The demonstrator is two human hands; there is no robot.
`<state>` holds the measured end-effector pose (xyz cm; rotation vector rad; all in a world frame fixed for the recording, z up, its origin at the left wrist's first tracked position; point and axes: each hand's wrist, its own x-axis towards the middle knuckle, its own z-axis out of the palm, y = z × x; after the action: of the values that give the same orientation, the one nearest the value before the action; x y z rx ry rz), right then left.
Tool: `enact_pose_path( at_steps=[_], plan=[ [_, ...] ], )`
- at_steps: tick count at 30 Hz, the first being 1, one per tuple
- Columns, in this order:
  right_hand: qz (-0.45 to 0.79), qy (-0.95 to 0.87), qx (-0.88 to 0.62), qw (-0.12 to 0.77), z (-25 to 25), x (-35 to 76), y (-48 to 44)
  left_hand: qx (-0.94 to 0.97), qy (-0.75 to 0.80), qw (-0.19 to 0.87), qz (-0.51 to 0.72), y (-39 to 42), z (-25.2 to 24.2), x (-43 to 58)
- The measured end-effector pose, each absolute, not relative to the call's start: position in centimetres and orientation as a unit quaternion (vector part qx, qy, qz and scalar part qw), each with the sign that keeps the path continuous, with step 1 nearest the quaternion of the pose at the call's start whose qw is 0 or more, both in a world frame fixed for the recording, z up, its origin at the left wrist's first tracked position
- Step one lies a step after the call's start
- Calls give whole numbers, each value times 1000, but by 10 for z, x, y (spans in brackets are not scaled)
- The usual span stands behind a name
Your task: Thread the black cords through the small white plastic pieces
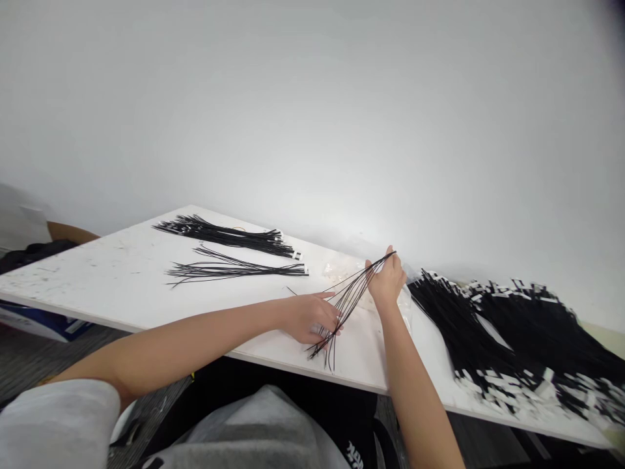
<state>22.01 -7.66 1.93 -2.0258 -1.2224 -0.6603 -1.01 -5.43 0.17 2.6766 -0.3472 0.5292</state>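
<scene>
Plain pale-grey wall [312, 117] rises behind our long white tabletop [122, 273], whose left end is speckled with dark marks. Above its near edge we have a loose bundle of thin black wires [355, 286] in hand, slanting from upper right to lower left, its strands gathered at the top and splayed at the bottom. Our right hand [387, 283] is closed on the upper end, thumb and fingers pinching the strands together. Our left hand [311, 318] is at the lower end, its fingers partly curled and the thumb apart from them; strands run across the fingertips, but we cannot tell how firmly they are gripped. Just behind the wires lies a crumpled clear plastic bag [336, 268], partly hidden by our right hand. Farther left on the tabletop rest a thin fanned bunch of black wires [244, 268] with a white tip and, just beyond it, a thicker sheaf of black wires [229, 236]. To the right of our right forearm spreads a big heap of black wires [527, 326] with white ends.
</scene>
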Motion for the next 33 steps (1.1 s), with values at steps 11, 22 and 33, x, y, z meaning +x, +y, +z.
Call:
enact_pose_path(
  at_steps=[11,22,33],
  plan=[
    [-248,-468,-778,337,18,220,-75,965,-95,146,198,-53,-2,-10],
    [-251,-470,-778,334,20,221,-76,961,-91,174,193,-60,3,-11],
    [-233,-459,-783,349,24,223,-78,949,-146,198,198,-58,-3,-7]
  ],
)
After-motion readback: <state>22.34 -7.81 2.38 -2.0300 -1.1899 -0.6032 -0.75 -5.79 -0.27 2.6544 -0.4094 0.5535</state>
